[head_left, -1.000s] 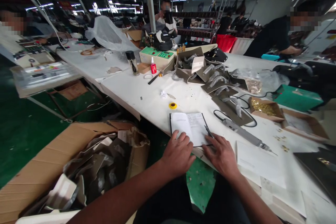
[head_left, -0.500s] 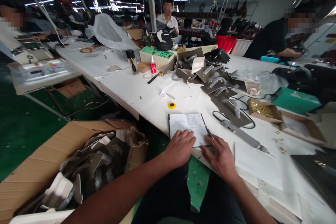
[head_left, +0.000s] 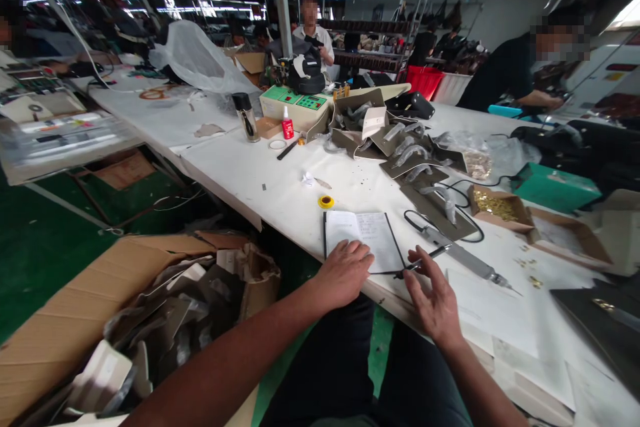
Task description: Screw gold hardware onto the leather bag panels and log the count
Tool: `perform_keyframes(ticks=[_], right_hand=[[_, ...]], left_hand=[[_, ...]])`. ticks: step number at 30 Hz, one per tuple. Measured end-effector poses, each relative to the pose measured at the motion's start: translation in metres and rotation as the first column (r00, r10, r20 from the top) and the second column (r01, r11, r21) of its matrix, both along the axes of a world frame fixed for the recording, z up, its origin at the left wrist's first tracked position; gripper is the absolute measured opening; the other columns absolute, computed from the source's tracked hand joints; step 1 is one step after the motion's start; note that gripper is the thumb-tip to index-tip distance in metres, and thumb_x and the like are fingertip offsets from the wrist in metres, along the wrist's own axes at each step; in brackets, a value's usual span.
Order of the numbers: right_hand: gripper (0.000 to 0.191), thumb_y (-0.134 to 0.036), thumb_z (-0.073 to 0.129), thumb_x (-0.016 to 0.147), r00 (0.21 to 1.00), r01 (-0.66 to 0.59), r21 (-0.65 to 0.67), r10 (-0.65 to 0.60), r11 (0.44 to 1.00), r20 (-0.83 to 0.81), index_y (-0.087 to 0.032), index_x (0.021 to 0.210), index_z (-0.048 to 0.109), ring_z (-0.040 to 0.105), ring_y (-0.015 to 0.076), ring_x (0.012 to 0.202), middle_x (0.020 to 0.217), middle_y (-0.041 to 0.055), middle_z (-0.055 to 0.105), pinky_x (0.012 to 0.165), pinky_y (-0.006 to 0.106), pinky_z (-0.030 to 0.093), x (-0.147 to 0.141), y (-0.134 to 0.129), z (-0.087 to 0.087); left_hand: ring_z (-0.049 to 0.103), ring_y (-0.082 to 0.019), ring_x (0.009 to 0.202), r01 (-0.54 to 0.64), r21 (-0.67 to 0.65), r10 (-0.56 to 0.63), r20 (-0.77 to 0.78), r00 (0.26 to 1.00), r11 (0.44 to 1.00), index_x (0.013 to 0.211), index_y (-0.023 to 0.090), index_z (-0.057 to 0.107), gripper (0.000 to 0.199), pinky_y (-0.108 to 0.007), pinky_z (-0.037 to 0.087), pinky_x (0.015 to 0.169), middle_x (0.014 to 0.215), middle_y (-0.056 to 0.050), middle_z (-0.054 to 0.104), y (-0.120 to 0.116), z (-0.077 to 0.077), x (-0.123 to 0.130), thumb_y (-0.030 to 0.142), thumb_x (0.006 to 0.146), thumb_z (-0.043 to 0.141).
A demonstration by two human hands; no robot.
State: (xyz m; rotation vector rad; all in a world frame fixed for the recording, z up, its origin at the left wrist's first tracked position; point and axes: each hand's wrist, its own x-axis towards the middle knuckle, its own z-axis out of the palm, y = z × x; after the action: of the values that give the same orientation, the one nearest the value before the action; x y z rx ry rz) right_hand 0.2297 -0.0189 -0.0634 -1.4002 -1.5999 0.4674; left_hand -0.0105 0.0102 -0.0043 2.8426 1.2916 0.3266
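Note:
An open notebook (head_left: 385,240) with handwriting on its pages lies at the near edge of the white table. My left hand (head_left: 346,270) rests flat on its lower left page, fingers spread. Just right of the notebook, my right hand (head_left: 433,293) holds a dark pen (head_left: 431,257) between thumb and fingers, the pen pointing toward the notebook's lower right corner. A yellow tape roll (head_left: 326,202) sits beyond the notebook. To the right lies a grey electric screwdriver (head_left: 465,260) with a black cord.
A cardboard box (head_left: 65,300) of dark panels stands at lower left. Dark panels (head_left: 410,160), a green box (head_left: 555,188) and a tray of brass parts (head_left: 500,207) are on the table (head_left: 225,167). A person (head_left: 515,73) works at the right; another stands behind.
My right hand has lifted off the notebook's corner and moved right, with the pen now tilted between its fingers. My left hand stays on the page. The view has shifted slightly.

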Motion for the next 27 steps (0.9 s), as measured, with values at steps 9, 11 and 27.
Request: perform_keyframes(ticks=[9,11,27], right_hand=[[0.039,-0.049,0.067,0.093,0.977,0.170,0.001,-0.168,0.985,-0.131,-0.024,0.122,0.065,0.071,0.0281,0.097,0.114,0.0109,0.074,0.083,0.042,0.056,-0.005,-0.002,-0.001],[0.038,-0.053,0.062,0.097,0.973,0.180,0.003,-0.177,0.984,-0.148,-0.022,0.119,0.067,0.071,0.0274,0.095,0.105,0.0100,0.075,0.091,0.045,0.054,-0.007,-0.003,0.002],[0.041,-0.059,0.077,0.084,0.956,-0.080,-0.174,0.026,0.982,-0.293,-0.020,0.097,0.070,0.071,0.0218,0.072,0.082,0.0037,0.073,0.070,0.034,0.057,-0.055,0.069,0.052]], left_hand=[[0.053,-0.027,0.125,-0.027,0.037,0.025,0.056,0.998,0.999,0.117,0.020,0.064,0.020,-0.044,0.045,0.105,0.129,-0.008,0.064,0.015,-0.015,-0.004,0.028,0.100,0.056],[0.052,-0.027,0.127,-0.028,0.046,0.024,0.075,0.997,0.999,0.119,0.020,0.064,0.021,-0.044,0.044,0.107,0.132,-0.008,0.064,0.015,-0.018,-0.005,0.029,0.101,0.055],[0.051,-0.027,0.129,-0.063,0.045,0.058,0.101,0.993,0.997,0.119,0.020,0.064,0.024,-0.046,0.041,0.108,0.132,-0.009,0.064,0.013,-0.018,-0.001,0.025,0.104,0.046]])
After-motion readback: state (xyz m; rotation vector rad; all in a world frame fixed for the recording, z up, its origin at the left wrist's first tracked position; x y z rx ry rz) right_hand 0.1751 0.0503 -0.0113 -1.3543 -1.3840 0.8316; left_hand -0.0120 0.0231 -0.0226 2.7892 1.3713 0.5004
